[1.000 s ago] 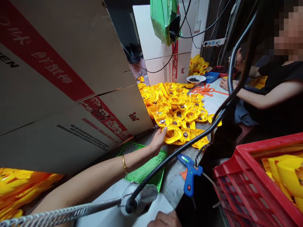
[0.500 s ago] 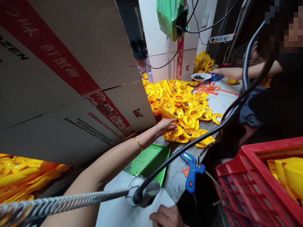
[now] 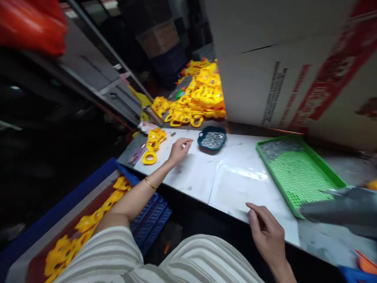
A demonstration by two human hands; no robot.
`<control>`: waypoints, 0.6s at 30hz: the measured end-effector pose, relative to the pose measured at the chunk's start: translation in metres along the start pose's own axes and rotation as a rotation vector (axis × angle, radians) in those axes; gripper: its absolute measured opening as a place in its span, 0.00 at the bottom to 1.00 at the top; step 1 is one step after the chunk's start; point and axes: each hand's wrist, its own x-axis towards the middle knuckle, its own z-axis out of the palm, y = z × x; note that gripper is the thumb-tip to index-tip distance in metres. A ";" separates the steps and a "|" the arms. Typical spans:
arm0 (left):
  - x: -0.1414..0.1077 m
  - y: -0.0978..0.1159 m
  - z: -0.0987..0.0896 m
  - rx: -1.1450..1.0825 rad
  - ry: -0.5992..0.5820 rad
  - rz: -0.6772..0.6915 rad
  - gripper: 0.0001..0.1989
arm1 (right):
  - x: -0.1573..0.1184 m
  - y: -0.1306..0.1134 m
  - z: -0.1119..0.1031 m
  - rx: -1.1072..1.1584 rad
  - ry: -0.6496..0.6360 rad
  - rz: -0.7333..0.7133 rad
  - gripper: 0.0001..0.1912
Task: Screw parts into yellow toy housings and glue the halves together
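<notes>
My left hand (image 3: pixel 180 151), a gold bracelet on its wrist, is over the white work surface (image 3: pixel 194 179), left of a small dark bowl (image 3: pixel 212 129). Tiny shiny metal pieces (image 3: pixel 212 140) fill that bowl. The fingers are loosely bent and apart, and I see nothing in them. At the table's front edge is my right hand (image 3: pixel 268 234), its forefinger and thumb stretched forward with a gap between them and nothing visible in it. A green perforated tray (image 3: pixel 303 173), with more small metal pieces at its far end, lies to its right.
Yellow plastic parts (image 3: pixel 203 92) are heaped at the back, with a few more (image 3: pixel 154 139) at the table's left. A blue crate (image 3: pixel 67 206) of yellow parts stands lower left. A large carton (image 3: pixel 282 78) rises behind the table. A blurred grey tool (image 3: pixel 338 210) juts in from the right.
The view has swung left, away from the blue glue gun and the co-worker. My left hand has left the yellow heap and is now near the dark bowl. My right hand's fingers have straightened.
</notes>
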 end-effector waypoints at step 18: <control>0.007 -0.171 -0.123 -0.188 0.178 -0.491 0.28 | 0.035 0.024 0.049 -0.249 -0.164 0.086 0.18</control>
